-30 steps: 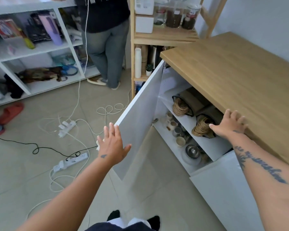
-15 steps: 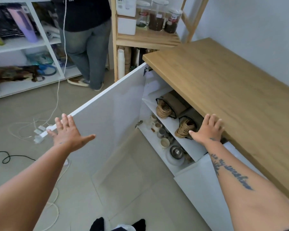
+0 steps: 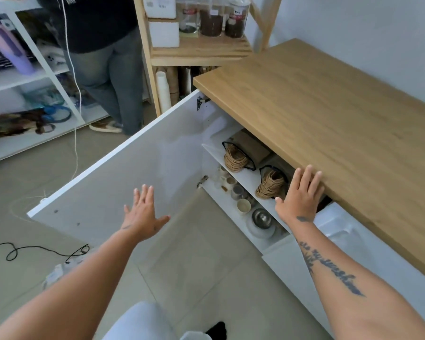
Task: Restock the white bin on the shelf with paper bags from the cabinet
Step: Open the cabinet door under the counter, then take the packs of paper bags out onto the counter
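Left hand (image 3: 142, 214): I am spreading it flat and empty before the door's inner face.
Right hand (image 3: 299, 195): I am laying straight fingers on the wooden top's (image 3: 329, 123) front edge, gripping nothing.
Cabinet door (image 3: 123, 182): standing wide open, with bare floor (image 3: 194, 253) beside it.
Paper bags (image 3: 253, 153): lying on the cabinet's upper shelf (image 3: 245, 177), just beside my right hand.

— What sort of place is this?
— A café's back storeroom, probably: labelled jars (image 3: 211, 19) of dark coffee at twelve o'clock, stacked paper cups (image 3: 163, 92) at eleven, bundled paper bags (image 3: 251, 148) in the cabinet (image 3: 245, 179) at two, cluttered white shelving (image 3: 38, 76) at ten.
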The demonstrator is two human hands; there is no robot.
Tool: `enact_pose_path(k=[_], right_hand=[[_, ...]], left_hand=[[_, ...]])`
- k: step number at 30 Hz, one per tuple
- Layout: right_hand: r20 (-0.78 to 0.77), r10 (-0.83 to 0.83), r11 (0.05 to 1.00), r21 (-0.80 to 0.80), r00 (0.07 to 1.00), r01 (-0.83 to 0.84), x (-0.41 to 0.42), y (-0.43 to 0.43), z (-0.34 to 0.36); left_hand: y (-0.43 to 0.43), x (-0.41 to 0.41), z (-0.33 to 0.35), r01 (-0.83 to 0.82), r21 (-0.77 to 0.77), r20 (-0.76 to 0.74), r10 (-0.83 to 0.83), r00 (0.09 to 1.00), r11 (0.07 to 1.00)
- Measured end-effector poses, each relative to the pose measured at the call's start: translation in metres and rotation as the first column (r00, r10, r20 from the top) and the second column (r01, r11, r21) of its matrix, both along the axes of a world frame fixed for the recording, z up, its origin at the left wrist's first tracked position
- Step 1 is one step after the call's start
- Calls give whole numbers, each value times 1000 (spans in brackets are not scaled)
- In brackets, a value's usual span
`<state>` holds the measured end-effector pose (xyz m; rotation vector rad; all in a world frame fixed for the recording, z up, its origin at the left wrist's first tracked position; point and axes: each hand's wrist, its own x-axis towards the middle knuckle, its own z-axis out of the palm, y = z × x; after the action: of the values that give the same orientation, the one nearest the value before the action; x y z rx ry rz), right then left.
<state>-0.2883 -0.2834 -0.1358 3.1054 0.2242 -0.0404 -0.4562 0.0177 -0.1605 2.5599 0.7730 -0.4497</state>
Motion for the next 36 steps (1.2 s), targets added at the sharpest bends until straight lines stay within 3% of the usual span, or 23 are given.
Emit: enact_pose_path(k=[5,8,10,14,24,36], right_hand=[[-176,32,999,0,984,-32,-11,-4,-23],[-387,-49,981,155,921,118,-12,-5,-34],[-449,-137,950,194,883,246,-15,-1,-38],[-496,-317,832,265,809,488,-17,23,-47],[-542,-391,727,313,744,611,-18,57,-63],[-506,-454,529,509,733,679,48,12,-117]], left_hand=[[-12,38,-12,225,-122,-76,-235,969,967],[0,72,-16,345,-161,-104,-363,926,925],[12,96,-19,427,-158,-91,-443,892,891],[35,137,-27,543,-132,-57,-553,831,829],[32,201,-40,719,-184,-138,-741,657,671],[-52,274,-81,741,-223,-36,-765,643,633]])
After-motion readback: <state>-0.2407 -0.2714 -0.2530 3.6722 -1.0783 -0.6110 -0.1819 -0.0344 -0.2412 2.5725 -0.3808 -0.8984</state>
